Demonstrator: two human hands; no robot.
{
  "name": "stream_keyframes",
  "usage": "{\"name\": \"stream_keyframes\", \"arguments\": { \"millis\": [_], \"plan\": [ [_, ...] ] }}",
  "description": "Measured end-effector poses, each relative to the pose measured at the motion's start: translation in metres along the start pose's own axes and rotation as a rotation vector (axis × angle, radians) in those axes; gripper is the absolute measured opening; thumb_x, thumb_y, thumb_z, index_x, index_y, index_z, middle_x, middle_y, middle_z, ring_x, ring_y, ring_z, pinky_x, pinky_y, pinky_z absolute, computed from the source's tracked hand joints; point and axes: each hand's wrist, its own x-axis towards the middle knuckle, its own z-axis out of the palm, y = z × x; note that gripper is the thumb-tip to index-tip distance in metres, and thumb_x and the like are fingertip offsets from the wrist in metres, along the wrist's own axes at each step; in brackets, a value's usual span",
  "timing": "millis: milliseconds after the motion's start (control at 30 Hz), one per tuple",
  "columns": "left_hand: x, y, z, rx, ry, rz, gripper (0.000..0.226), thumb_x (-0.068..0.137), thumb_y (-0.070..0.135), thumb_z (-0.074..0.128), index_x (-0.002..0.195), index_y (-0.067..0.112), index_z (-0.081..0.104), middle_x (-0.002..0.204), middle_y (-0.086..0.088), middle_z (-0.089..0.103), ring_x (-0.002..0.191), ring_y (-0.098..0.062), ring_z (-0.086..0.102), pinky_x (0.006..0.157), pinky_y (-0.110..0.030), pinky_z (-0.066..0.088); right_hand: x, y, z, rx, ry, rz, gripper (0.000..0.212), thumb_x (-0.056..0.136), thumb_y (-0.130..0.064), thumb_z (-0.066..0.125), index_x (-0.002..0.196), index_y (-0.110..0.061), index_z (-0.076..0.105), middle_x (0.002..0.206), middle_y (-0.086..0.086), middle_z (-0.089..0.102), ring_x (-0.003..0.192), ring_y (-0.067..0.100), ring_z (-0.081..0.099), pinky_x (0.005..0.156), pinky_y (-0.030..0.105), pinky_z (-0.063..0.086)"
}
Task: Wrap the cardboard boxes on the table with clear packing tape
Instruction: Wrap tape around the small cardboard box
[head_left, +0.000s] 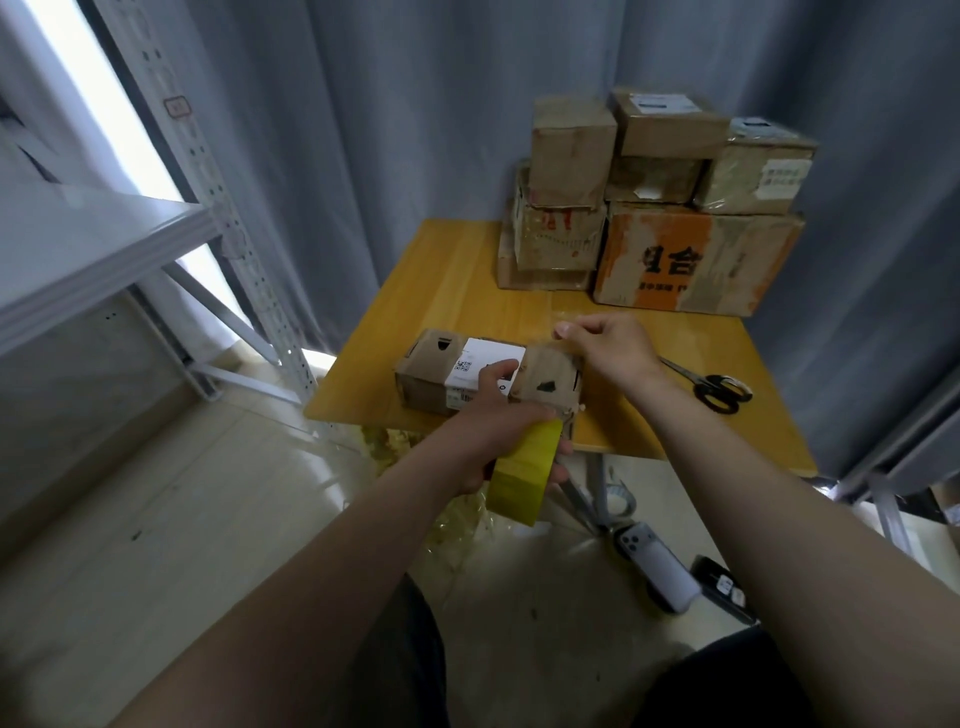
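Note:
A small cardboard box with a white label lies on its side near the front edge of the wooden table. My left hand grips a yellowish roll of packing tape just in front of the box, its thumb resting on the label. My right hand pinches the free end of the clear tape above the box's right end. The strip between roll and fingers is barely visible.
Several taped cardboard boxes are stacked at the table's back right. Black-handled scissors lie right of my right hand. A white metal shelf stands to the left. A phone and crumpled tape lie on the floor under the table.

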Motion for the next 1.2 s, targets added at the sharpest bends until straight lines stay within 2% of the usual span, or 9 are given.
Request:
{"name": "stream_keyframes", "arguments": {
  "millis": [233, 433, 633, 767, 833, 900, 1033, 1100, 1200],
  "plan": [
    [0.012, -0.002, -0.002, 0.005, 0.009, 0.013, 0.079, 0.103, 0.012, 0.060, 0.155, 0.048, 0.012, 0.095, -0.024, 0.077, 0.065, -0.036, 0.072, 0.053, -0.038, 0.058, 0.011, 0.009, 0.006, -0.051, 0.004, 0.045, 0.021, 0.095, -0.048, 0.067, 0.097, -0.033, 0.082, 0.107, -0.014, 0.077, 0.108, 0.011, 0.067, 0.100, 0.048, 0.053],
    [0.019, -0.011, -0.003, 0.010, -0.011, 0.045, 0.073, 0.102, 0.012, 0.061, 0.153, 0.048, 0.023, 0.130, -0.027, 0.063, 0.066, -0.029, 0.076, 0.053, -0.037, 0.059, 0.009, 0.016, 0.012, -0.134, 0.004, 0.046, 0.026, 0.096, -0.049, 0.065, 0.105, -0.030, 0.081, 0.120, -0.012, 0.075, 0.114, 0.013, 0.064, 0.098, 0.044, 0.053],
    [0.026, -0.018, -0.004, 0.003, -0.018, 0.039, 0.066, 0.104, 0.012, 0.058, 0.152, 0.048, 0.031, 0.128, -0.025, 0.065, 0.072, -0.030, 0.077, 0.057, -0.040, 0.061, 0.012, 0.011, 0.005, -0.382, -0.043, 0.095, 0.044, 0.093, -0.067, 0.055, 0.074, -0.032, 0.074, 0.094, -0.003, 0.076, 0.103, 0.029, 0.068, 0.093, 0.048, 0.054],
    [0.028, -0.020, -0.005, -0.001, -0.031, 0.047, 0.073, 0.103, 0.011, 0.060, 0.153, 0.052, 0.026, 0.117, -0.023, 0.071, 0.076, -0.036, 0.077, 0.060, -0.042, 0.061, 0.002, -0.003, -0.004, -0.758, -0.013, 0.121, 0.070, 0.097, -0.074, 0.040, 0.117, -0.014, 0.071, 0.147, 0.014, 0.052, 0.137, 0.040, 0.042, 0.109, 0.053, 0.036],
    [0.029, -0.021, -0.006, 0.001, -0.036, 0.043, 0.075, 0.102, 0.012, 0.061, 0.154, 0.054, 0.024, 0.114, -0.023, 0.072, 0.078, -0.039, 0.076, 0.061, -0.043, 0.062, -0.008, -0.007, -0.009, -0.639, 0.091, -0.040, 0.060, 0.101, -0.061, 0.049, 0.138, -0.015, 0.058, 0.152, 0.010, 0.047, 0.139, 0.034, 0.041, 0.112, 0.050, 0.037],
    [0.030, -0.021, -0.005, -0.005, -0.043, 0.043, 0.077, 0.102, 0.012, 0.062, 0.154, 0.054, 0.024, 0.112, -0.022, 0.074, 0.082, -0.041, 0.076, 0.062, -0.045, 0.062, -0.026, -0.011, -0.013, -0.382, 0.139, -0.263, 0.038, 0.103, -0.043, 0.058, 0.132, -0.020, 0.064, 0.137, 0.000, 0.059, 0.130, 0.019, 0.050, 0.111, 0.039, 0.042],
    [0.030, -0.021, -0.004, -0.017, -0.068, 0.098, 0.079, 0.100, 0.009, 0.064, 0.157, 0.048, 0.025, 0.123, -0.022, 0.067, 0.085, -0.034, 0.077, 0.062, -0.045, 0.062, -0.074, -0.016, -0.007, -0.152, -0.138, -0.402, 0.019, 0.104, -0.023, 0.060, 0.113, -0.024, 0.077, 0.117, -0.011, 0.073, 0.107, -0.004, 0.061, 0.102, 0.021, 0.046],
    [0.030, -0.021, -0.005, -0.014, -0.076, 0.095, 0.087, 0.097, 0.011, 0.070, 0.158, 0.049, 0.021, 0.125, -0.018, 0.066, 0.084, -0.034, 0.077, 0.064, -0.046, 0.063, -0.085, -0.006, 0.001, -0.183, -0.282, -0.385, 0.028, 0.108, -0.025, 0.053, 0.128, -0.026, 0.072, 0.138, -0.018, 0.063, 0.135, -0.002, 0.050, 0.124, 0.032, 0.023],
    [0.031, -0.021, -0.005, -0.032, -0.081, 0.081, 0.094, 0.095, 0.014, 0.074, 0.159, 0.053, 0.017, 0.147, -0.012, 0.051, 0.087, -0.036, 0.077, 0.066, -0.046, 0.064, -0.085, -0.001, 0.006, -0.314, -0.361, -0.297, 0.042, 0.112, -0.035, 0.036, 0.152, -0.027, 0.049, 0.159, -0.021, 0.036, 0.153, -0.003, 0.019, 0.128, 0.043, -0.006]
  ]
}}
